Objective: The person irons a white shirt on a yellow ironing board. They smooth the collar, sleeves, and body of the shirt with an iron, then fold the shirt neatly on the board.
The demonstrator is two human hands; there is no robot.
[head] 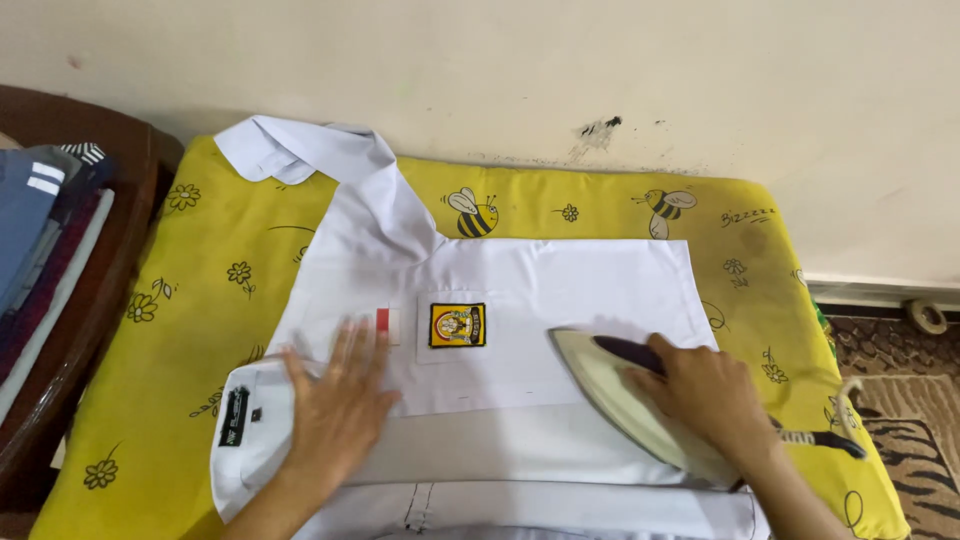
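A yellow padded cover (pixel 190 330) printed with bees and flowers lies against a scuffed cream wall (pixel 500 70). At the left, folded clothes (pixel 45 240) sit stacked on a dark wooden chair (pixel 120 250). A patterned rug (pixel 910 390) lies at right.

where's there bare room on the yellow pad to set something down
Bare yellow pad shows left of the shirt, and a strip along the wall behind it. The middle is crowded: left hand flat on the shirt, right hand on the iron.
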